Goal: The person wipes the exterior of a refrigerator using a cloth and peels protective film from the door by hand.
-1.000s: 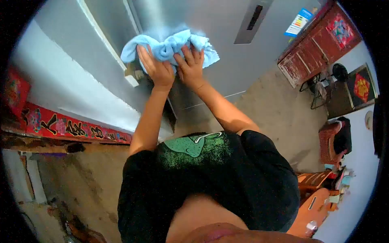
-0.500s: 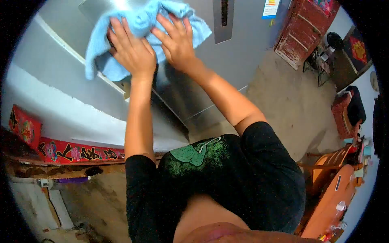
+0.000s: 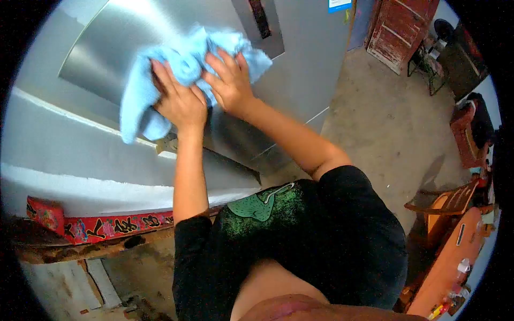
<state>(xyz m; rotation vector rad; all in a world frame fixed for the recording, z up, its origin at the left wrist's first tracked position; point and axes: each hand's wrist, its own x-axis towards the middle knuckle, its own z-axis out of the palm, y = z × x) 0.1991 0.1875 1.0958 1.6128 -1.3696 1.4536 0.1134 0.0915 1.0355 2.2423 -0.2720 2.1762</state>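
A light blue towel [image 3: 139, 96], bunched and twisted in the middle, lies against a silver-grey metal door [image 3: 305, 80] that looks like a refrigerator's. My left hand [image 3: 179, 101] grips the towel's left part, its fingers pointing up and partly sunk in the cloth. Close beside it, my right hand [image 3: 231, 83] holds the right part with bent fingers pressing on the fabric. A loose corner of the towel hangs at lower left. The towel's right end reaches the bottom of a dark recessed handle panel [image 3: 261, 21].
A red banner [image 3: 120, 226] runs along a ledge at lower left. On the right stand a wooden chair [image 3: 450, 200] and an orange table [image 3: 447, 262] with small items. A worn red door [image 3: 401, 32] is at the back, beyond the concrete floor [image 3: 369, 139].
The towel and both hands have come lower on the metal door, with both hands still on the cloth. My view has shifted, uncovering more of the door above the towel.
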